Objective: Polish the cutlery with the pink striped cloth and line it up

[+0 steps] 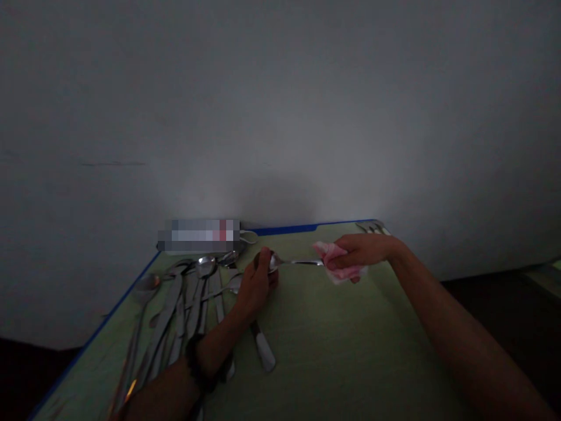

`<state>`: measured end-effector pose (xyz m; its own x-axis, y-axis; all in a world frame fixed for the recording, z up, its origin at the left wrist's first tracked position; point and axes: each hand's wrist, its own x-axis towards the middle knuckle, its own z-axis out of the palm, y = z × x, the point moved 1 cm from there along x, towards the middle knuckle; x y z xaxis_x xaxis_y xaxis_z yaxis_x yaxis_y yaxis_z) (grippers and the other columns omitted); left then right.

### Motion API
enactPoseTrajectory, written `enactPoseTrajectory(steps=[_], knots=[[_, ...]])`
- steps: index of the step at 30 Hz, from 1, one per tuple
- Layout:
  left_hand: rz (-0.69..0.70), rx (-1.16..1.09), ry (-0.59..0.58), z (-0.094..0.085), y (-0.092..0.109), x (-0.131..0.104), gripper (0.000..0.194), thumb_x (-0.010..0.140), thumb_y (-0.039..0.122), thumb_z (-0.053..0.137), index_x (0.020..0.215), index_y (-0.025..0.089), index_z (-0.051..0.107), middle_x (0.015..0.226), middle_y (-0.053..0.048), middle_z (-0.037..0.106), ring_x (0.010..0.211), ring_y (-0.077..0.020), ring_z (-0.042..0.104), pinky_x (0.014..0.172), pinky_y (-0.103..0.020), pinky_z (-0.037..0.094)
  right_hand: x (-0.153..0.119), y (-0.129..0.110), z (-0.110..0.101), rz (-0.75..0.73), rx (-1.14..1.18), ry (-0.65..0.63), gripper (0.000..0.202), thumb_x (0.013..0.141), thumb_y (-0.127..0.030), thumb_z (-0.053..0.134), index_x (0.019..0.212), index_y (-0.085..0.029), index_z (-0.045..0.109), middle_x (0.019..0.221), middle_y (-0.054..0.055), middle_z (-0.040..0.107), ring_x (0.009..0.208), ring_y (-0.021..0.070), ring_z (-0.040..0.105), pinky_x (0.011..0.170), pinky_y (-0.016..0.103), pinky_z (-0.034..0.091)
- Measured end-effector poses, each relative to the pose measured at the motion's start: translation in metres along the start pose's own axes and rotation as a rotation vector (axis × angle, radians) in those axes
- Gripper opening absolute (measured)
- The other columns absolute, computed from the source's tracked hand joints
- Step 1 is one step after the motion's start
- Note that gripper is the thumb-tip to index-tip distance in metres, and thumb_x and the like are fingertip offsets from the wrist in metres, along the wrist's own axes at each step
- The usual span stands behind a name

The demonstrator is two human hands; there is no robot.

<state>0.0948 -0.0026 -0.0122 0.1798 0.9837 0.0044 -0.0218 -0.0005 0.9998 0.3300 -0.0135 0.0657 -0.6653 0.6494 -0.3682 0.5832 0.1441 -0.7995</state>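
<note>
My left hand (256,285) is closed on the bowl end of a metal spoon (300,262), held level above the table. A pink and white cloth (339,266) is bunched in my right hand (359,251), whose fingers close it around the far end of the spoon's handle. That handle end is hidden by the cloth. Under my left forearm lies a loose pile of cutlery (193,304), with several spoons and knives. One piece's handle (264,349) sticks out past my left wrist toward the middle of the table.
The pale green table (350,351) has a blue edge and stands against a grey wall (280,117). At the back left sits a box-like item (199,235), blurred out. Several forks (371,226) lie at the back right corner. A long-handled spoon (142,292) lies near the left edge.
</note>
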Motion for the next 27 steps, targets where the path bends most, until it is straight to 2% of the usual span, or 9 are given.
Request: enactPoseTrajectory(steps=[3, 6, 8, 10, 13, 17, 21, 25, 27], knots=[[0.023, -0.039, -0.057, 0.002, 0.002, -0.003, 0.041, 0.083, 0.058, 0.04, 0.065, 0.02, 0.038, 0.047, 0.01, 0.029, 0.037, -0.0057, 0.028, 0.035, -0.016, 0.025, 0.011, -0.008, 0.011, -0.013, -0.111, 0.009, 0.034, 0.085, -0.043, 0.044, 0.074, -0.013, 0.058, 0.062, 0.001, 0.061, 0.044, 0.0064, 0.049, 0.049, 0.02, 0.039], [0.01, -0.007, -0.07, 0.002, 0.003, -0.004, 0.043, 0.082, 0.058, 0.042, 0.062, 0.02, 0.038, 0.045, 0.009, 0.03, 0.036, -0.0056, 0.029, 0.035, -0.017, 0.024, 0.021, -0.018, 0.019, -0.033, -0.341, 0.069, 0.029, 0.085, -0.036, 0.045, 0.072, -0.013, 0.059, 0.06, 0.001, 0.061, 0.048, 0.0083, 0.05, 0.05, 0.02, 0.036], [-0.037, -0.012, -0.124, 0.001, 0.003, -0.003, 0.048, 0.081, 0.063, 0.037, 0.061, 0.019, 0.04, 0.043, 0.009, 0.032, 0.035, -0.0061, 0.03, 0.035, -0.017, 0.023, 0.021, -0.024, 0.019, -0.037, -0.529, 0.227, 0.016, 0.081, -0.028, 0.051, 0.076, -0.015, 0.06, 0.07, 0.004, 0.065, 0.06, 0.0117, 0.056, 0.056, 0.021, 0.037], [-0.096, -0.067, -0.23, -0.001, 0.001, 0.0, 0.058, 0.08, 0.07, 0.023, 0.065, 0.018, 0.047, 0.04, 0.007, 0.034, 0.034, -0.0077, 0.032, 0.034, -0.018, 0.023, 0.017, -0.027, 0.015, -0.005, -0.702, 0.392, 0.008, 0.078, -0.021, 0.055, 0.081, -0.017, 0.061, 0.08, 0.006, 0.067, 0.072, 0.0158, 0.058, 0.062, 0.024, 0.036], [-0.143, -0.078, -0.297, -0.004, -0.003, 0.006, 0.064, 0.08, 0.069, 0.019, 0.071, 0.016, 0.053, 0.04, 0.005, 0.038, 0.034, -0.009, 0.034, 0.034, -0.019, 0.022, 0.008, -0.028, 0.007, 0.059, -0.841, 0.5, 0.009, 0.076, -0.02, 0.057, 0.082, -0.02, 0.063, 0.085, 0.006, 0.067, 0.079, 0.0194, 0.059, 0.064, 0.026, 0.034], [-0.112, -0.027, -0.281, -0.003, -0.007, 0.01, 0.042, 0.083, 0.053, 0.031, 0.069, 0.017, 0.048, 0.043, 0.006, 0.039, 0.034, -0.0085, 0.034, 0.034, -0.018, 0.023, 0.007, -0.032, 0.009, 0.066, -0.833, 0.466, 0.009, 0.077, -0.022, 0.056, 0.083, -0.02, 0.064, 0.084, 0.006, 0.068, 0.079, 0.019, 0.059, 0.063, 0.026, 0.034], [-0.031, 0.003, -0.277, -0.001, -0.005, 0.005, 0.025, 0.082, 0.042, 0.039, 0.07, 0.02, 0.042, 0.049, 0.008, 0.039, 0.037, -0.0084, 0.035, 0.037, -0.018, 0.027, 0.022, -0.037, 0.024, 0.06, -0.794, 0.389, 0.022, 0.082, -0.037, 0.051, 0.085, -0.018, 0.062, 0.082, 0.008, 0.067, 0.075, 0.0189, 0.06, 0.061, 0.026, 0.034], [0.097, 0.151, -0.242, 0.001, 0.006, -0.004, 0.017, 0.079, 0.032, 0.045, 0.068, 0.02, 0.046, 0.052, 0.005, 0.045, 0.042, -0.009, 0.038, 0.041, -0.019, 0.03, 0.041, -0.036, 0.041, 0.024, -0.849, 0.378, 0.026, 0.08, -0.039, 0.052, 0.092, -0.017, 0.058, 0.085, 0.01, 0.067, 0.075, 0.0216, 0.061, 0.057, 0.026, 0.033], [0.105, 0.157, -0.197, 0.001, 0.012, -0.006, 0.017, 0.077, 0.03, 0.048, 0.063, 0.02, 0.046, 0.053, 0.004, 0.045, 0.044, -0.0096, 0.038, 0.042, -0.02, 0.031, 0.047, -0.033, 0.047, -0.004, -0.85, 0.371, 0.023, 0.079, -0.037, 0.054, 0.092, -0.018, 0.057, 0.086, 0.009, 0.067, 0.075, 0.0214, 0.061, 0.056, 0.026, 0.032]])
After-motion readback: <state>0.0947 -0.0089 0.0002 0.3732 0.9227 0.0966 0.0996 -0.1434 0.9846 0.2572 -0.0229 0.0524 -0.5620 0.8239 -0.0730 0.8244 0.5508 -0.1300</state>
